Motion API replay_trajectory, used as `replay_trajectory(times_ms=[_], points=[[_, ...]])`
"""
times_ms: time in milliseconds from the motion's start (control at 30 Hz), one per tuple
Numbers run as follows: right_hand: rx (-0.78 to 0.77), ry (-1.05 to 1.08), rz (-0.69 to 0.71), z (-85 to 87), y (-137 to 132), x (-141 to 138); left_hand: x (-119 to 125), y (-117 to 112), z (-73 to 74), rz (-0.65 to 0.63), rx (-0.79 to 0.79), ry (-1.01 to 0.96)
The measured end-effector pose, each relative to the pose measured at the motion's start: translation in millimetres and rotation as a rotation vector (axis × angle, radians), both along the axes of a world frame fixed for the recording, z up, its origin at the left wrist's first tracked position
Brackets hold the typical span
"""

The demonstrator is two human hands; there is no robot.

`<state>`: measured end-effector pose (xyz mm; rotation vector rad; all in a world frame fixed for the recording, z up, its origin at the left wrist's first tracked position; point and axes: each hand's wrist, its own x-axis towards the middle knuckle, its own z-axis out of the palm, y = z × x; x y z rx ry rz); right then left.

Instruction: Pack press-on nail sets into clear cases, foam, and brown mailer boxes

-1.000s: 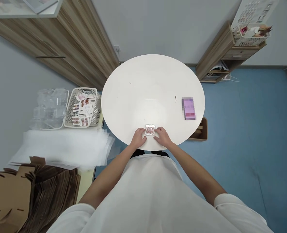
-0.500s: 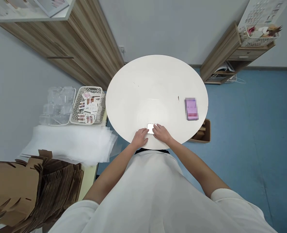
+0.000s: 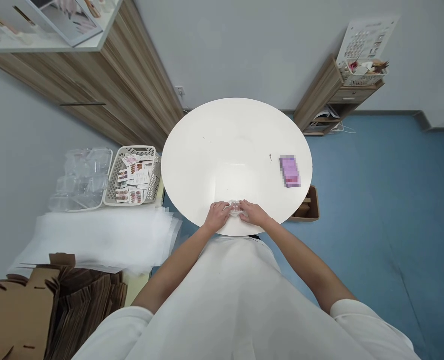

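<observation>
Between my two hands, near the table's front edge, is a small clear plastic case point(image 3: 236, 206) with several reddish-brown pieces that look like press-on nails. My left hand point(image 3: 218, 215) is closed on its left end. On the opposite end, the fingers of my right hand point(image 3: 254, 214) are closed on the case too. Part of both ends is covered by my fingertips. The white oval table point(image 3: 225, 130) lies beneath the case.
On the table's right is a purple, pixelated item point(image 3: 290, 171). To the left stand a white basket point(image 3: 155, 180) of nail cards, clear plastic boxes point(image 3: 83, 175), white sheets point(image 3: 102, 235) and folded brown cardboard point(image 3: 15, 315). A cardboard box point(image 3: 314, 205) sits below the table's right edge.
The case showed a plain white, bright face before; now reddish-brown pieces are visible in it. Both hands remain at its ends. The camera view has shifted a little.
</observation>
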<state>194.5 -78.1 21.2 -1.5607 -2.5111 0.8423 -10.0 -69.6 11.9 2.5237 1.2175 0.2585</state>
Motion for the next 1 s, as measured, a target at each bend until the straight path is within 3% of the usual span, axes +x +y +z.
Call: replay_trajectory(times_ms=[133,233,367,500,733,900,1000], points=[[0.106,0.072,-0.005,3.0,-14.5,-2.3,-4.7,3.2,1.1,-0.049,-0.043,-0.023],[0.164,0.072,-0.087,0.4,-28.4,-8.7,-8.9,3.8,2.1,-0.069,-0.088,-0.038],[0.149,0.047,-0.265,-3.1,-44.2,-18.9,-12.1,4.6,3.9,-0.108,-0.141,-0.089],[0.069,0.093,-0.393,4.9,-46.7,-21.8,-12.7,10.3,7.9,-0.126,-0.209,-0.158],[-0.143,0.209,-0.56,22.7,-8.8,-8.8,-8.1,41.9,16.2,-0.01,-0.512,-0.299],[-0.279,0.338,-0.653,14.0,30.4,1.4,-2.1,72.6,13.3,0.111,-0.791,-0.319],[-0.306,0.326,-0.661,6.1,49.6,3.9,1.6,84.1,6.4,0.204,-0.842,-0.286]])
